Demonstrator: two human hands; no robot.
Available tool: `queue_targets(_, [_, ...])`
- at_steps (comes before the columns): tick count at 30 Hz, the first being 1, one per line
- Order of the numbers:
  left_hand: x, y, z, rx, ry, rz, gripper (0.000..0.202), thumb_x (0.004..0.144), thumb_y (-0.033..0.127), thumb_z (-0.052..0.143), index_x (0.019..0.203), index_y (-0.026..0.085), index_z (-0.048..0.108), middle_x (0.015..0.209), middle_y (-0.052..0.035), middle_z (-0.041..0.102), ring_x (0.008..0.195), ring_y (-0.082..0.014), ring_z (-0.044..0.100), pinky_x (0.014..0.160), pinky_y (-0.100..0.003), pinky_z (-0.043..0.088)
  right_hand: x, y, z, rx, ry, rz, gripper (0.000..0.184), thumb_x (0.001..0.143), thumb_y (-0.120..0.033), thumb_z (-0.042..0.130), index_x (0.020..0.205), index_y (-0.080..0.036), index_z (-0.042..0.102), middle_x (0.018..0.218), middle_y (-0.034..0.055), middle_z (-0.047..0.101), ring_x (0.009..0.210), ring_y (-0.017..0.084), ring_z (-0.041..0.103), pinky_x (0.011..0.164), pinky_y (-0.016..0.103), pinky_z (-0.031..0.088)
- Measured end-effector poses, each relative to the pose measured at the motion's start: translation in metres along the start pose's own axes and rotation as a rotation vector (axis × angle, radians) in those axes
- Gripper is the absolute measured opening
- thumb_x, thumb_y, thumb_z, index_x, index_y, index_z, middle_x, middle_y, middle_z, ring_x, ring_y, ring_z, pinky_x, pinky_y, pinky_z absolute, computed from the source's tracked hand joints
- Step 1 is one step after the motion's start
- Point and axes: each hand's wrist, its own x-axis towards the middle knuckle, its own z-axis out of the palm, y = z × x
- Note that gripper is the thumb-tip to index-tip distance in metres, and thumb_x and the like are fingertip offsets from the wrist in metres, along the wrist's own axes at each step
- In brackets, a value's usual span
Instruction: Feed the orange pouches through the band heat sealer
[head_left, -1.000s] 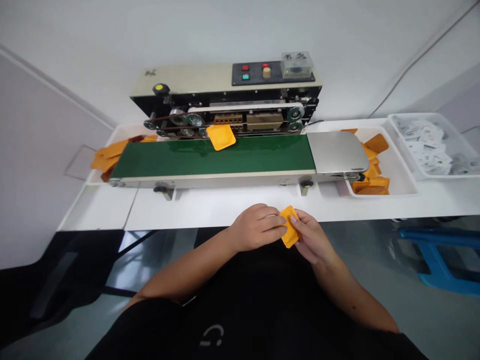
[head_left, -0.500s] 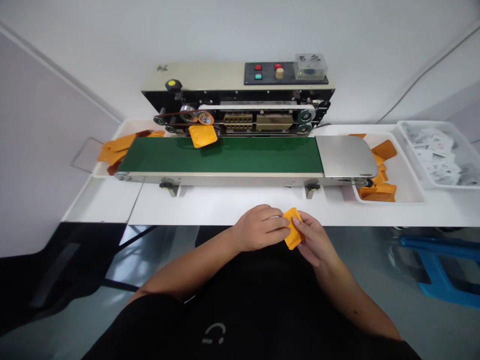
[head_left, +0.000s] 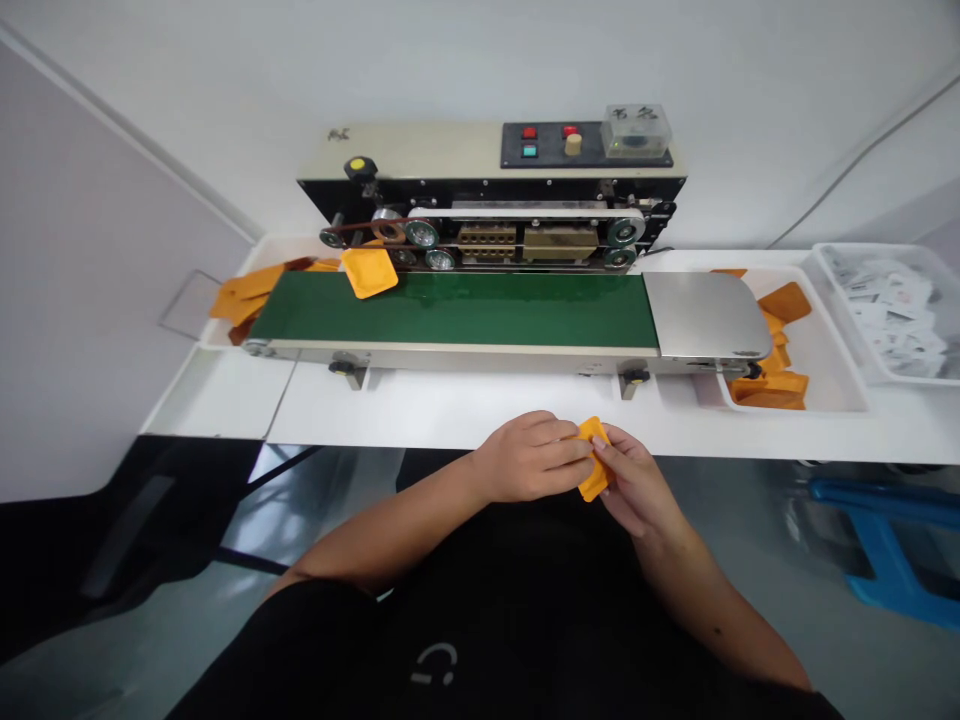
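Both of my hands hold one small orange pouch (head_left: 593, 470) just in front of the white table's near edge. My left hand (head_left: 529, 457) pinches its left side with curled fingers. My right hand (head_left: 634, 481) grips its right side, thumb on top. Beyond them stands a band sealer machine (head_left: 495, 190) with a green conveyor belt (head_left: 465, 310). Another orange pouch (head_left: 368, 271) rides at the belt's far left, its top edge in the sealing rollers.
Sealed orange pouches (head_left: 241, 297) lie piled in a tray off the belt's left end. A white tray (head_left: 821, 375) at the right holds more orange pouches (head_left: 776, 370). A clear bin (head_left: 892, 310) of white sachets sits far right. A blue stool (head_left: 885, 540) stands below.
The pouch on the belt has travelled left along the sealer towards the belt's left end. My hands stay together on the held pouch, fingers shifting slightly.
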Motion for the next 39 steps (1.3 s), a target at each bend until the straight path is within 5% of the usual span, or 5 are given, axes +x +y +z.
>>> queue_targets(14, [0.007,-0.023,-0.017,0.078,0.165,0.041,0.024,0.091,0.009,0.082,0.105,0.028,0.076,0.101,-0.0005,0.086,0.085,-0.0195,0.075,0.073,-0.037,0.061,0.01,0.001,-0.023,0.173,-0.065,-0.097,0.035,0.097,-0.056,0.08,0.109,-0.024,0.077,0.082,0.0004,0.065,0.055,0.011,0.054,0.042,0.021,0.036])
queue_targets(23, [0.053,-0.069,0.02,0.174,0.145,-0.005,0.011,0.101,0.018,0.074,0.107,0.028,0.075,0.102,-0.0031,0.084,0.097,-0.0223,0.076,0.076,-0.038,0.054,0.006,-0.012,-0.039,0.149,-0.044,-0.13,0.033,0.096,-0.052,0.081,0.103,-0.02,0.077,0.074,0.0001,0.065,0.049,0.01,0.054,0.044,0.021,0.031])
queue_targets(28, [0.072,-0.057,0.039,0.123,0.195,-0.109,0.03,0.097,0.012,0.08,0.122,0.028,0.077,0.097,-0.0014,0.08,0.104,-0.0216,0.077,0.105,-0.046,0.06,0.001,-0.028,-0.047,0.128,-0.019,-0.191,0.032,0.093,-0.049,0.084,0.106,-0.021,0.077,0.076,0.0006,0.067,0.052,0.011,0.056,0.046,0.022,0.034])
queue_targets(32, [0.078,-0.055,0.053,-0.007,0.179,-0.131,0.029,0.099,0.009,0.075,0.126,0.021,0.074,0.104,-0.0054,0.081,0.103,-0.0195,0.078,0.097,-0.036,0.065,0.003,-0.033,-0.051,0.117,-0.014,-0.19,0.031,0.09,-0.049,0.086,0.104,-0.022,0.077,0.075,0.0001,0.067,0.053,0.011,0.055,0.047,0.023,0.033])
queue_targets(39, [0.089,-0.112,0.068,-0.042,0.116,-0.045,0.027,0.106,0.012,0.065,0.129,0.024,0.071,0.12,-0.0086,0.081,0.112,-0.0235,0.077,0.098,-0.042,0.064,0.009,-0.03,-0.062,0.121,0.039,-0.148,0.029,0.089,-0.047,0.086,0.1,-0.021,0.078,0.074,0.0003,0.064,0.055,0.011,0.053,0.05,0.023,0.031])
